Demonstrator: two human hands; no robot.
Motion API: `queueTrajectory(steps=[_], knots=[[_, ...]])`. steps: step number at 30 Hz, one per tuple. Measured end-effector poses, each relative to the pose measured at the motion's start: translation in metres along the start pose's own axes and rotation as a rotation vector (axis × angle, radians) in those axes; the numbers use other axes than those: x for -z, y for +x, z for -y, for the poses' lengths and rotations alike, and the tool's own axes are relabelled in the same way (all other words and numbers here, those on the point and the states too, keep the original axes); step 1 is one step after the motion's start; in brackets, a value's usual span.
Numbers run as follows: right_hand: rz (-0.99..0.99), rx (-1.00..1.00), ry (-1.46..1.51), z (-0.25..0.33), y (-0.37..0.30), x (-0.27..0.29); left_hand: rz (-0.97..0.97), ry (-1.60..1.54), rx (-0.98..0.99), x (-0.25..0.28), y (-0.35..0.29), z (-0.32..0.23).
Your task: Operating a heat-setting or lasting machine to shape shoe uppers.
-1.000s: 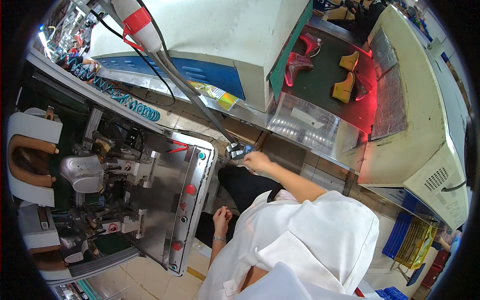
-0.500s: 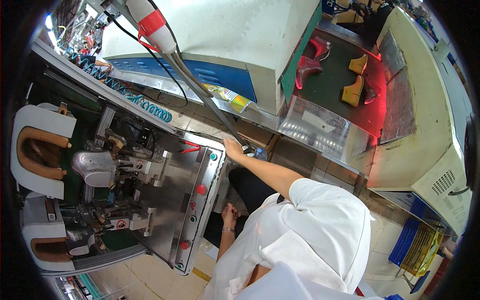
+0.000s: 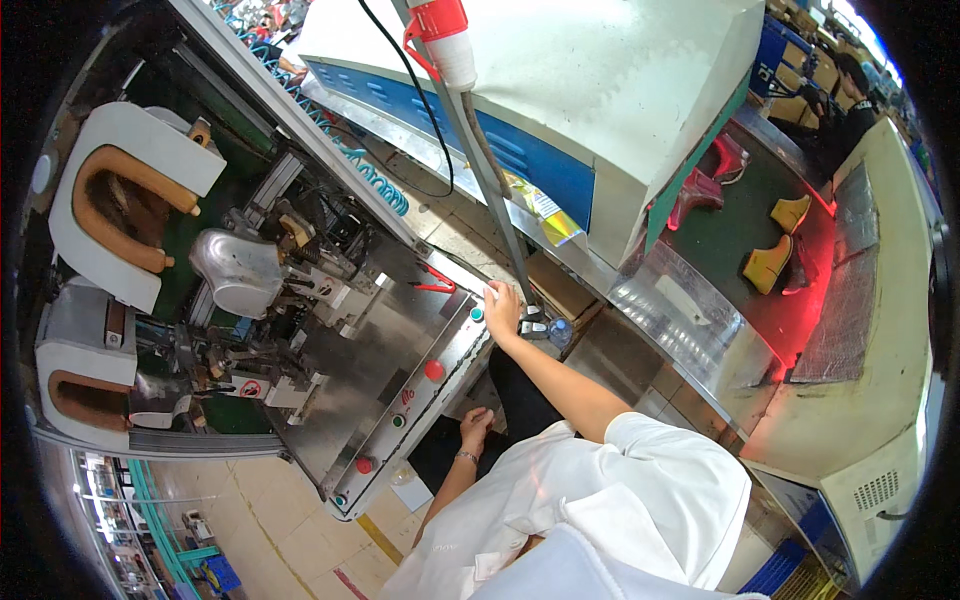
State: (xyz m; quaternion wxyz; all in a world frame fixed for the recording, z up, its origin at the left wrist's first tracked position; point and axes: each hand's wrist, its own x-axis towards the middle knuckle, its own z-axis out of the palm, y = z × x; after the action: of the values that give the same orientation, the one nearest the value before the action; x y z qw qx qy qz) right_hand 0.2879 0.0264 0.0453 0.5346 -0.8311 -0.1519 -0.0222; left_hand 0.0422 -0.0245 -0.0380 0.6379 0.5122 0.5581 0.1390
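My right hand (image 3: 503, 312) lies on the far corner of a machine's metal control panel (image 3: 408, 389), its fingers stretched over the edge beside a green button (image 3: 477, 314). Nothing shows in it. Low beside the panel's near edge, over my dark trousers, my left hand (image 3: 476, 428) is loosely curled, apart from the machine. No object is visible in its fingers. A red button (image 3: 434, 370) and a second red button (image 3: 365, 465) sit along the panel. Behind it, a rounded metal form (image 3: 238, 270) faces a brown U-shaped pad (image 3: 88, 215). A red-handled tool (image 3: 436, 281) lies on the metal top.
Right of the machine, a conveyor (image 3: 730, 235) under red light carries dark red boots (image 3: 695, 197) and yellow boots (image 3: 767, 264). A slanting pole (image 3: 500, 215) with a red-and-white plug (image 3: 443, 40) stands beyond my right hand. A bottle (image 3: 559, 331) is near its foot.
The view has turned, so the machine and conveyor appear farther right and the machine higher. My right hand has edged closer to the green button; my left hand stays low by the panel.
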Motion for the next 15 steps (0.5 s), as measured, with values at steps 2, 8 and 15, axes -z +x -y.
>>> queueTrajectory(steps=[2, 8, 15], knots=[[0.028, 0.043, -0.026, 0.002, -0.003, -0.001, 0.047, 0.073, 0.023, 0.005, 0.0, -0.006], [0.009, 0.126, -0.031, 0.005, -0.003, -0.001, 0.151, -0.099, 0.106, 0.009, -0.005, -0.007], [-0.03, 0.143, -0.034, -0.003, -0.007, -0.005, 0.161, -0.006, 0.025, -0.009, -0.023, -0.011]])
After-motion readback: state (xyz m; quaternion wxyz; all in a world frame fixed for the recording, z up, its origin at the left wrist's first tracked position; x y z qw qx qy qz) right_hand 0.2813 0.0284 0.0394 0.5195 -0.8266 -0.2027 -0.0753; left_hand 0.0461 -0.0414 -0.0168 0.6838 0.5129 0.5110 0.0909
